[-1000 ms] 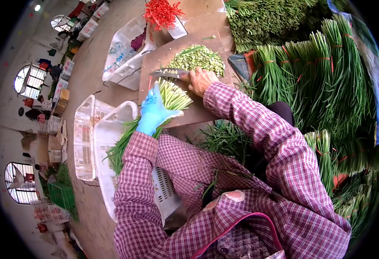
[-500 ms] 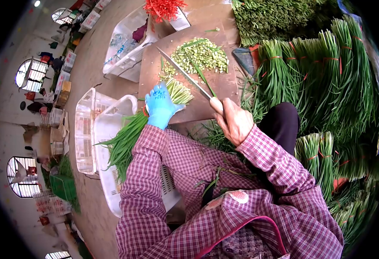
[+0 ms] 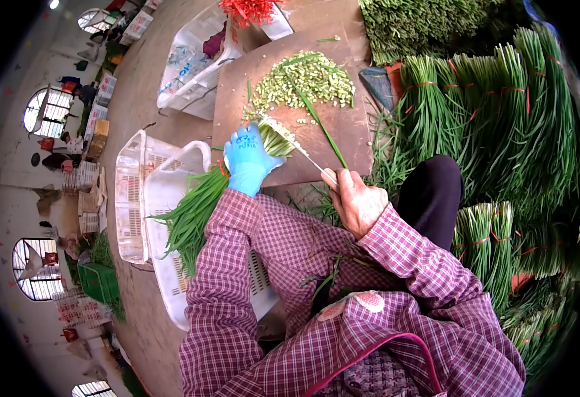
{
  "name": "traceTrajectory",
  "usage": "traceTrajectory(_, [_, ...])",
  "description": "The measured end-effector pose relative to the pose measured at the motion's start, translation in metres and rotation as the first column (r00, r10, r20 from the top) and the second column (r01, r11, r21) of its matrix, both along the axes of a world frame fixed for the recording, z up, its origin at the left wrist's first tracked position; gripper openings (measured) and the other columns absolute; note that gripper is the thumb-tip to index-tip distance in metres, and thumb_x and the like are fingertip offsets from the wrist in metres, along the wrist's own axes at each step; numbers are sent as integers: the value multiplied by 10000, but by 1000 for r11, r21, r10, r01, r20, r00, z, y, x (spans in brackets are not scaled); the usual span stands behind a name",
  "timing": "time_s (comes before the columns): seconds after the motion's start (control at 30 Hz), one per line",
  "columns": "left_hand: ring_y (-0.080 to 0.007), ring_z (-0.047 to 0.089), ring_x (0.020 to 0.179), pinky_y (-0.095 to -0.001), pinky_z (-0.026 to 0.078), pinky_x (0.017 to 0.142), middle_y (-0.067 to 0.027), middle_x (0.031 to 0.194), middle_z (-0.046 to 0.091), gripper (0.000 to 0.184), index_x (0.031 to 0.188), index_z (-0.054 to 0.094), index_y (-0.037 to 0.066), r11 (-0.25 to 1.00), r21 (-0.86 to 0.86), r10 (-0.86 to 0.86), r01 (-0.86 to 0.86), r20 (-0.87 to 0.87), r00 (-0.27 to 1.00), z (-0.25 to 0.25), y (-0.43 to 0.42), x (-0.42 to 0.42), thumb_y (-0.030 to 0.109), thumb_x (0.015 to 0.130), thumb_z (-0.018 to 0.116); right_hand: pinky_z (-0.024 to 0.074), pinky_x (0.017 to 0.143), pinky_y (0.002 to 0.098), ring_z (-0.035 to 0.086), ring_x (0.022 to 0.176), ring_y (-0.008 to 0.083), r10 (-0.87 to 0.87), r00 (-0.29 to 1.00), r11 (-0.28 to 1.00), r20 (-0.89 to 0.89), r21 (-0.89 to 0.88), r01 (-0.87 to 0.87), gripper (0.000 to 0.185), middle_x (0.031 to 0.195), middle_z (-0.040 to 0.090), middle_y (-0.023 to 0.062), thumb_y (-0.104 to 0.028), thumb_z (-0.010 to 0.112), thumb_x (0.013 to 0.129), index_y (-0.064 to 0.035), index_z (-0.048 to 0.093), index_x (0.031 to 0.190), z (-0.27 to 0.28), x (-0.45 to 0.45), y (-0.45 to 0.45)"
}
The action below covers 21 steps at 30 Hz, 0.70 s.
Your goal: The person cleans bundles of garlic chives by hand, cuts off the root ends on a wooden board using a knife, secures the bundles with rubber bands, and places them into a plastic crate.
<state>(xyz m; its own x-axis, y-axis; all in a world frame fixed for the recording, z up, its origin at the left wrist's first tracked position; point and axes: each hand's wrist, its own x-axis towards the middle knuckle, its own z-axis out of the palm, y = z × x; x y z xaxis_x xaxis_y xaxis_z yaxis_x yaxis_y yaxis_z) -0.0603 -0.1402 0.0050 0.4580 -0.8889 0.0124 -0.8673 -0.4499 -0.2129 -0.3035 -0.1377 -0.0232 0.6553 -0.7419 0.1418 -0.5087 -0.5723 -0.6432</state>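
My left hand [image 3: 245, 157], in a blue glove, is closed over a bundle of garlic chives [image 3: 196, 210] tied with a red band. The pale stem ends rest on a brown cutting board [image 3: 343, 142], while the leaves hang off its near left side. My bare right hand [image 3: 358, 202] grips a long knife [image 3: 311, 161] by its handle. Its narrow blade lies across the stem ends, just beyond the gloved fingers, with pale bits along it. Chopped stem ends [image 3: 303, 81] are heaped toward the board's far side. A loose green stalk [image 3: 323, 129] lies right of the blade.
White plastic baskets [image 3: 131, 198] stand on the left, one under the hanging leaves. Another white crate [image 3: 194, 66] holds plastic bags beyond the board. Red ties [image 3: 249, 9] lie at the top. Banded chive bundles [image 3: 495, 112] line the right side. Farther left are boxes and a green crate [image 3: 98, 282].
The knife has come down and left, from above the chopped pieces onto the bundle's stem ends. My right hand shifted slightly down. The left hand keeps its hold.
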Motion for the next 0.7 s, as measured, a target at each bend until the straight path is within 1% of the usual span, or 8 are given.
traceTrajectory(0.07, [-309,582,1036,-430,458,880,-150,1078,604,910,1236,499,56,1000,3,2,-2,-11,1000,0,-1,0,492,512,833,511,529,443,613,604,342,18,998,1000,-60,-17,-19,312,863,562,153,-199,579,878,-53,472,1131,0,0,0])
traceTrajectory(0.13, [-308,584,1030,-430,460,877,-148,1071,608,908,1237,500,60,1000,5,7,-7,-20,1000,2,-1,0,492,511,833,512,529,442,615,602,339,11,999,1000,-53,-12,-12,306,852,567,153,-197,581,876,-53,476,1125,3,-2,-1])
traceTrajectory(0.2, [-269,547,1087,-423,430,904,-126,1141,577,887,1240,485,62,996,87,36,-32,-43,998,4,-3,-1,531,556,803,512,528,441,617,600,336,5,999,1000,-45,-7,-6,301,840,572,153,-194,583,875,-53,480,1120,5,-3,-2])
traceTrajectory(0.4, [-268,549,1086,-420,433,906,-123,1144,575,857,1234,496,74,999,45,8,-6,-33,999,0,-1,0,497,560,812,515,513,427,622,597,340,6,999,1000,-41,-18,-7,301,812,598,161,-200,588,875,-37,472,1099,5,-6,1])
traceTrajectory(0.5, [-274,549,1081,-420,435,909,-122,1150,572,845,1229,498,72,999,37,0,2,-45,999,0,-1,0,481,559,811,515,508,422,625,600,345,10,998,1000,-65,-1,-10,272,807,615,171,-203,586,880,-31,466,1052,6,-7,1])
traceTrajectory(0.6, [-279,550,1074,-420,439,906,-124,1143,570,832,1218,502,71,1000,4,-29,29,-52,998,-3,0,1,469,555,809,511,511,433,625,602,350,9,997,1000,-75,23,-7,242,749,625,170,-207,587,883,-34,458,992,8,-7,1])
traceTrajectory(0.67, [-282,550,1071,-420,440,906,-124,1133,570,826,1212,505,69,1000,1,-31,31,-47,998,-4,1,2,466,554,807,484,447,448,607,507,341,10,1000,999,-8,-38,-10,239,551,568,170,-259,521,938,-41,428,909,7,-5,-2])
traceTrajectory(0.7, [-285,550,1068,-420,442,905,-124,1123,571,820,1206,508,68,999,-3,-32,32,-41,999,-4,0,2,463,552,805,484,447,448,607,507,341,10,1000,999,-11,-36,-10,239,551,568,170,-259,521,938,-41,428,909,6,-4,-4])
